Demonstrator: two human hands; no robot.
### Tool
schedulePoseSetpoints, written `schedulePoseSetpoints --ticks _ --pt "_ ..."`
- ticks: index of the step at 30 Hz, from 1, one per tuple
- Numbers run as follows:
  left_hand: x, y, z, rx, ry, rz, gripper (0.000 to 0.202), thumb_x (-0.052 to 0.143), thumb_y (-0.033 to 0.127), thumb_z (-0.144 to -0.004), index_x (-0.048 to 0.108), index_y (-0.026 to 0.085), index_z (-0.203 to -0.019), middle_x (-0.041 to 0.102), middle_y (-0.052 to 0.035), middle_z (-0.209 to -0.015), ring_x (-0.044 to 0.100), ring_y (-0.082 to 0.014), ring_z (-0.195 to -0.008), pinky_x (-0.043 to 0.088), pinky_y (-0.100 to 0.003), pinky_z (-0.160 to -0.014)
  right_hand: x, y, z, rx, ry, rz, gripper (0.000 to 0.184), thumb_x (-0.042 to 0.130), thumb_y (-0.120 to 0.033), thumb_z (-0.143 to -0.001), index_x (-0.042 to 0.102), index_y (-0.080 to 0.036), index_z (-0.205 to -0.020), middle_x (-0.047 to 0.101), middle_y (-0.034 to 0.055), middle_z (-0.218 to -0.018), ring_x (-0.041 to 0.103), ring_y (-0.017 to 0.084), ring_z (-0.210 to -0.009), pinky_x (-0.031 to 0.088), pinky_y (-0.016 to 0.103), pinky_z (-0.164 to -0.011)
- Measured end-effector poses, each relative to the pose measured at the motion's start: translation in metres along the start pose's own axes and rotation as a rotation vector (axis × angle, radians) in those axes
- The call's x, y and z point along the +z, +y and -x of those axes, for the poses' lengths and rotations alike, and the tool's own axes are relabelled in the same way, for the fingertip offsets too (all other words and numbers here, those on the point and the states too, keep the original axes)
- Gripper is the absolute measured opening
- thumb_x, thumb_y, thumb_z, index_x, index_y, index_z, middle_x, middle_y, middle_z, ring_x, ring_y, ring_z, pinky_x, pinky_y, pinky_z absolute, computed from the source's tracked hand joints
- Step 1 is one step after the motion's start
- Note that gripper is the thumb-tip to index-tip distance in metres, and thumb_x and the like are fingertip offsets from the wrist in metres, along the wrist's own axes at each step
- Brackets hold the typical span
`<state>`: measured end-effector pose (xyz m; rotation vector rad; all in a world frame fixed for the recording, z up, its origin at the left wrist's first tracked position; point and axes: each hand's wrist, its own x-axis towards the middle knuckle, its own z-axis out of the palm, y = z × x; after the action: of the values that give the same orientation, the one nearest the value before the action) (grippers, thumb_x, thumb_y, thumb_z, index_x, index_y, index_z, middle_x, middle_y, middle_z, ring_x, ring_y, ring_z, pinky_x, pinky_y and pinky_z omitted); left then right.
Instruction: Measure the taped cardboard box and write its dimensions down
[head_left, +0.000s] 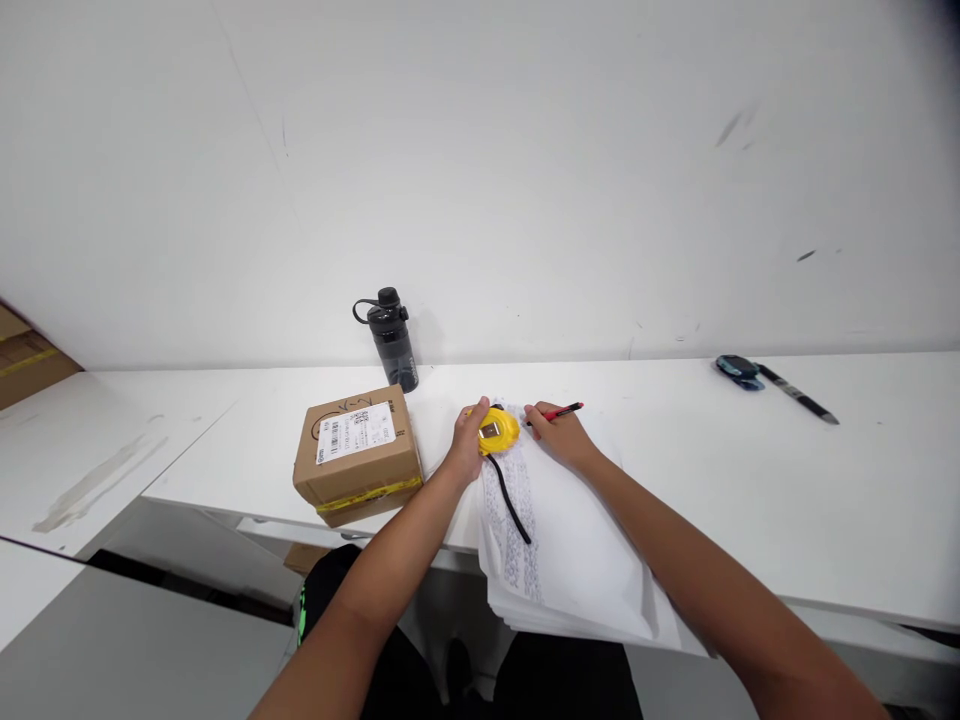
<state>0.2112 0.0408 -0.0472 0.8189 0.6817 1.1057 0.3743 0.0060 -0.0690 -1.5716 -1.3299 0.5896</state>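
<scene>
My left hand is closed around a yellow tape measure, whose black wrist strap hangs down over the paper. A red and black pen is held in my right hand, near the top of the sheets. Both hands rest over a thick stack of white paper, with rows of handwriting down its left side. The stack's lower end sticks out past the desk's front edge. Just left of my left hand sits a taped cardboard box with a white shipping label on top.
A dark water bottle stands behind the box, close to the wall. Far right on the white desk lie a dark blue object and a black and grey pen-shaped tool. Another cardboard box is at the far left.
</scene>
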Motion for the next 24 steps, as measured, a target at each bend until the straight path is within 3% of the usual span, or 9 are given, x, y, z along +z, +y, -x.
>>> schedulePoseSetpoints --ticks 24 --pt "0.0007 0.0004 0.0016 -0.004 0.005 0.011 0.049 0.082 0.054 -0.061 0.052 0.018 -0.074 0.057 0.0035 -0.063 0.055 -0.0113 -0.057 0.04 -0.025 -0.06 -0.0017 0.0015 0.0016 0.033 0.071 0.03 0.038 0.045 -0.046 -0.086 0.053 -0.023 -0.057 0.058 0.0004 -0.053 0.056 0.019 -0.062 0.042 0.03 -0.064"
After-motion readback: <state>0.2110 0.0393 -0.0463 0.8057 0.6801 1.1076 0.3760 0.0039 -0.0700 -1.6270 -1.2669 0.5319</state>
